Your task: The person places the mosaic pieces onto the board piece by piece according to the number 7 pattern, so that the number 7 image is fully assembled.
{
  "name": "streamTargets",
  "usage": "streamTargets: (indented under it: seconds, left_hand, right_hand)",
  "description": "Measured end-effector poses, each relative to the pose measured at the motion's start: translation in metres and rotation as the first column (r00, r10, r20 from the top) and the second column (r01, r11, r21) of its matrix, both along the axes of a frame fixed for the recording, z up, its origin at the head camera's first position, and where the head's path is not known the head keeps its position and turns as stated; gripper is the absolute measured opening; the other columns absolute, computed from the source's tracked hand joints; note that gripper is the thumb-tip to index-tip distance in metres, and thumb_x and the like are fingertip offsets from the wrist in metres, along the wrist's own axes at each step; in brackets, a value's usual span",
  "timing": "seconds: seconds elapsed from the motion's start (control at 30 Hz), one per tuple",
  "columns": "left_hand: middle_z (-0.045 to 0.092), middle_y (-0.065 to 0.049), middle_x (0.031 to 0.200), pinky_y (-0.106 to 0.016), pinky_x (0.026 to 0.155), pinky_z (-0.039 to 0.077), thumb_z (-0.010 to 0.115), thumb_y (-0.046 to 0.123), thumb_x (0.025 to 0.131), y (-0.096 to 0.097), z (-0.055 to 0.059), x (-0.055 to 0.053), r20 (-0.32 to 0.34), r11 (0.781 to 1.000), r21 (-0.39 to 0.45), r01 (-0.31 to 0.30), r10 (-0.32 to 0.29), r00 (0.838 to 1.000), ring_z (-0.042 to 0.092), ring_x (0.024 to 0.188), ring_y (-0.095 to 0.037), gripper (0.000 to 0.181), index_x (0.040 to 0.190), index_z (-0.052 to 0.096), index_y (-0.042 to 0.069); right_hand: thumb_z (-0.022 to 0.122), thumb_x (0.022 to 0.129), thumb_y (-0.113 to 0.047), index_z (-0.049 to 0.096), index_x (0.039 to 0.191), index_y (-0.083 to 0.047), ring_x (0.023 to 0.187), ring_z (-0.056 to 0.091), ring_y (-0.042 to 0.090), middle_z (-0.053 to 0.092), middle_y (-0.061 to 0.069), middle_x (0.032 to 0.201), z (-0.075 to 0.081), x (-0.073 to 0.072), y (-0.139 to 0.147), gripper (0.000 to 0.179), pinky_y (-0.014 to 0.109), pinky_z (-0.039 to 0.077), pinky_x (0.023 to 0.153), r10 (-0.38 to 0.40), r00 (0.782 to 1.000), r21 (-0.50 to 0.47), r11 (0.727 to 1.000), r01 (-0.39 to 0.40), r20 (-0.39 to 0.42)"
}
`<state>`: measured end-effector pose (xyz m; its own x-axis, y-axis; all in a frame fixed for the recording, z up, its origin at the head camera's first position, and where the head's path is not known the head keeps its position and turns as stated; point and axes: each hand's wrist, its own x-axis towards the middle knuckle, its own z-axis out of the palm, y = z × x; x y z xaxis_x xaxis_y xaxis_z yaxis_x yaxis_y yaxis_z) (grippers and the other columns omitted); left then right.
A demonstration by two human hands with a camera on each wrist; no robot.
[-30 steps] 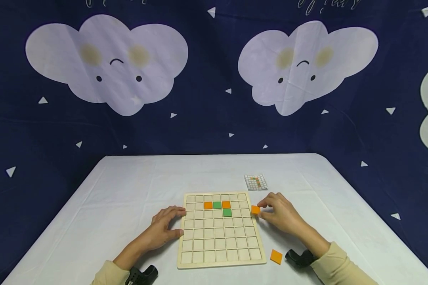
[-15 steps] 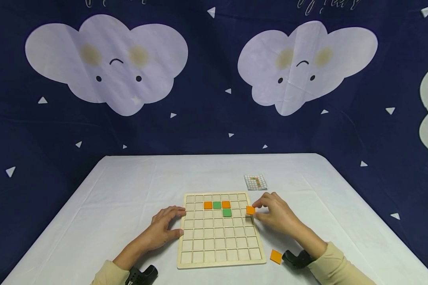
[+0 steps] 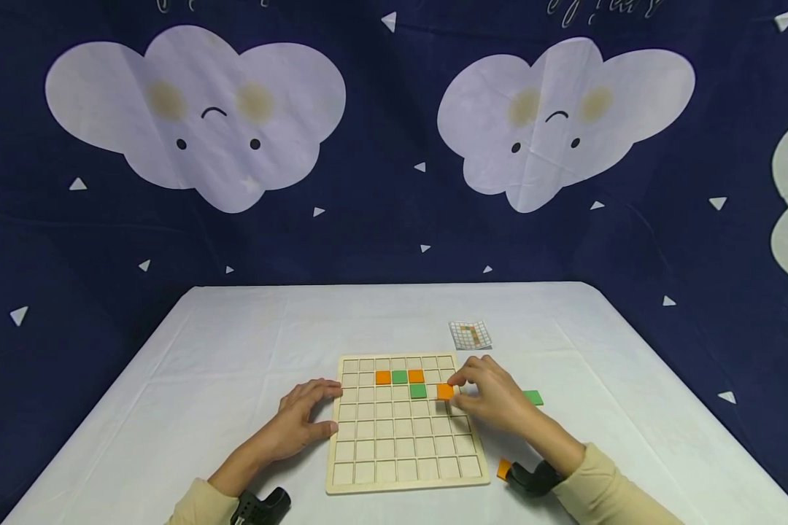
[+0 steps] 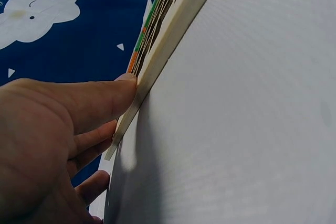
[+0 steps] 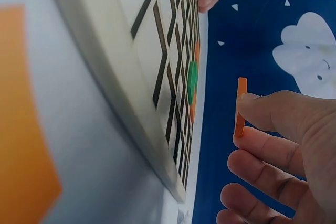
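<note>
A wooden grid board [image 3: 403, 450] lies on the white table. An orange tile [image 3: 384, 378], a green tile [image 3: 400, 377] and another orange tile [image 3: 416, 376] sit in a row near its far side. A second green tile [image 3: 418, 391] lies directly below the right one. My right hand [image 3: 495, 397] pinches an orange square tile [image 3: 444, 391] between thumb and index finger, above the board's right columns. In the right wrist view, this tile [image 5: 241, 106] appears edge-on, raised off the board. My left hand [image 3: 298, 419] rests thumb and fingertips against the board's left edge.
A small card with a coloured grid pattern [image 3: 470, 335] lies behind the board. Right of the board are a loose green tile [image 3: 534, 397], partly behind my right forearm, and a loose orange tile [image 3: 502, 469], partly covered by the black wrist device [image 3: 535, 479].
My right hand has carried the orange tile leftward from the board's right edge to over the grid. The green tile beside that arm has come into view. My left hand stays put.
</note>
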<state>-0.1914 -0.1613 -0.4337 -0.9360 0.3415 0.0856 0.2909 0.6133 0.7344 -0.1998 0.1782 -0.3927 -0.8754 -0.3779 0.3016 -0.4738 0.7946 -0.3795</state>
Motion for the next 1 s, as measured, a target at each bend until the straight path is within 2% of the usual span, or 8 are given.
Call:
streamTargets:
  seconds: [0.33,0.6,1.0]
  left_hand:
    - [0.049,-0.005,0.138,-0.058,0.106,0.011,0.073,0.017,0.078,-0.001,0.000,0.000,-0.013,1.000,0.003,0.015,-0.015,1.000,0.032,0.135,-0.034,0.048,0.123,0.058,0.012]
    - [0.050,-0.003,0.137,-0.057,0.107,0.011,0.074,0.016,0.077,0.000,0.000,0.000,-0.013,1.000,0.004,-0.001,0.001,1.000,0.032,0.135,-0.032,0.047,0.121,0.059,0.012]
    - [0.050,-0.003,0.136,-0.057,0.107,0.011,0.074,0.017,0.078,-0.001,0.000,0.001,-0.020,1.000,0.000,0.009,-0.009,1.000,0.032,0.135,-0.032,0.047,0.122,0.059,0.012]
  right_hand:
    - [0.072,0.074,-0.017,0.072,0.093,-0.016,0.080,0.043,0.007,0.061,-0.009,0.087,0.002,-0.001,-0.015,0.019,0.022,0.040,0.070,0.040,0.999,0.010,0.999,-0.040,0.014]
    - [0.072,0.076,-0.018,0.072,0.095,-0.016,0.081,0.045,0.008,0.061,-0.011,0.091,-0.001,-0.001,-0.023,0.019,0.022,0.040,0.069,0.048,0.999,0.026,0.998,-0.048,0.025]
    - [0.074,0.076,-0.023,0.073,0.096,-0.016,0.083,0.045,0.007,0.062,-0.008,0.092,-0.003,-0.002,-0.031,0.021,0.025,0.041,0.071,0.057,0.998,0.071,0.996,-0.059,0.028]
